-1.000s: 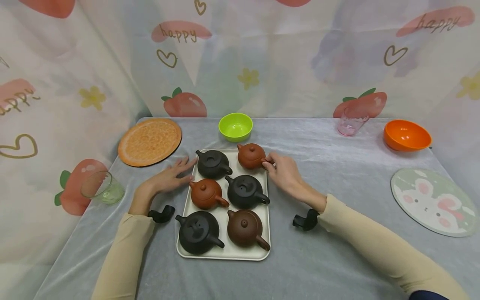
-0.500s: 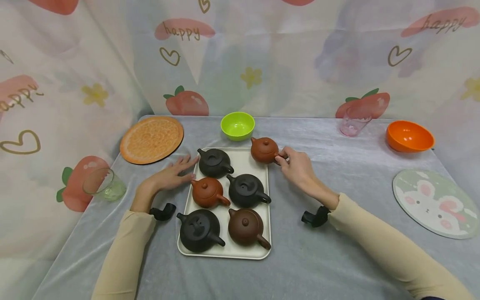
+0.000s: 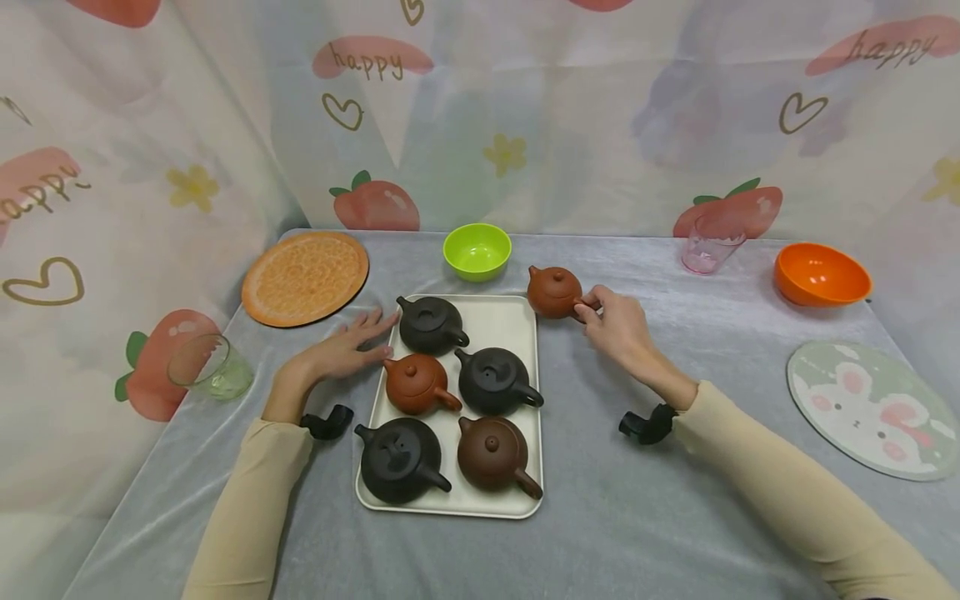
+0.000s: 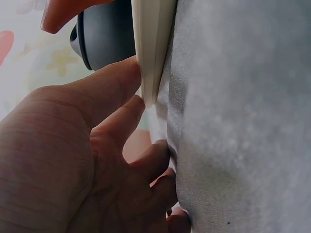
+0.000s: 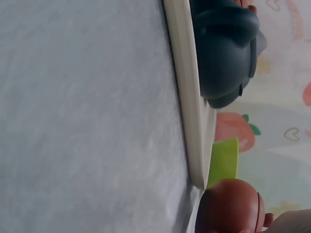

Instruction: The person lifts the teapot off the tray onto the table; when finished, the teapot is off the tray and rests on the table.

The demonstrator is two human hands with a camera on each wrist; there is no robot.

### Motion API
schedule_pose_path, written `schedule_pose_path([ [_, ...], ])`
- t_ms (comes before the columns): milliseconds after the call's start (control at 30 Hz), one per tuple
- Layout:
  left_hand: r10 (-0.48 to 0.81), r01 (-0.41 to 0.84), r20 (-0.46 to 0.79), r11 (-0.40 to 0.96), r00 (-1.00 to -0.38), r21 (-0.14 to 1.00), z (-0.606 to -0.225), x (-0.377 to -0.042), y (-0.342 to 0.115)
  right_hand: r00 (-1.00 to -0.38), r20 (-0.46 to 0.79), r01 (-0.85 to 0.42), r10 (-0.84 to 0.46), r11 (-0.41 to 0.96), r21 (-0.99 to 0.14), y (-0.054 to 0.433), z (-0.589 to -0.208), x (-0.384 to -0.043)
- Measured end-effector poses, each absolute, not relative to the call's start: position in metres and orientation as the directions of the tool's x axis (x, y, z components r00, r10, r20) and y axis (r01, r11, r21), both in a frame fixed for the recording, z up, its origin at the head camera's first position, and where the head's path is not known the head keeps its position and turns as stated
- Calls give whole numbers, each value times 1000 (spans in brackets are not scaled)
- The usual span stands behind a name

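My right hand (image 3: pixel 618 327) pinches the handle of a reddish-brown teapot (image 3: pixel 554 292), just beyond the far right corner of a cream tray (image 3: pixel 517 321). The same teapot (image 5: pixel 231 208) shows at the bottom of the right wrist view. On the tray sit three black teapots, at the far left (image 3: pixel 431 325), the middle right (image 3: pixel 493 381) and the near left (image 3: pixel 401 460). An orange-brown teapot (image 3: pixel 415 383) is at the middle left, a dark brown teapot (image 3: pixel 492 452) at the near right. My left hand (image 3: pixel 341 354) touches the tray's left rim (image 4: pixel 148 58) with spread fingers.
Behind the tray stands a green bowl (image 3: pixel 477 252). A round orange mat (image 3: pixel 305 279) and a tipped greenish glass (image 3: pixel 225 375) are on the left. To the right are a pink glass (image 3: pixel 705 252), an orange bowl (image 3: pixel 821 275) and a rabbit-print mat (image 3: pixel 870 408).
My right hand has carried the reddish-brown teapot off the tray's far right corner, moving right and slightly away. The left hand stays at the tray's left rim.
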State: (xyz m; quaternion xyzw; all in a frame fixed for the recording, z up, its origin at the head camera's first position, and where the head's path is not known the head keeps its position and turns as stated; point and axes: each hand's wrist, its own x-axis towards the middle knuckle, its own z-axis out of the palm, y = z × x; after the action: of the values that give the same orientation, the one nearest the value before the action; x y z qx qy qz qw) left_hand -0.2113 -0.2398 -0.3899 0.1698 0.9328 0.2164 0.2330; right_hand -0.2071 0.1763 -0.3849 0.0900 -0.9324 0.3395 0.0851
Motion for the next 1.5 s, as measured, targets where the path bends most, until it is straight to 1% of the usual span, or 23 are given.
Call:
schedule_pose_path([
  [600, 419, 218, -359, 848, -834, 482, -390, -211, -238, -969, 232, -208, -82, 776, -595, 199, -394, -224],
  [1500, 421, 211, -360, 842, -833, 496, -389, -213, -240, -974, 212, -196, -82, 777, -598, 193, -394, -238],
])
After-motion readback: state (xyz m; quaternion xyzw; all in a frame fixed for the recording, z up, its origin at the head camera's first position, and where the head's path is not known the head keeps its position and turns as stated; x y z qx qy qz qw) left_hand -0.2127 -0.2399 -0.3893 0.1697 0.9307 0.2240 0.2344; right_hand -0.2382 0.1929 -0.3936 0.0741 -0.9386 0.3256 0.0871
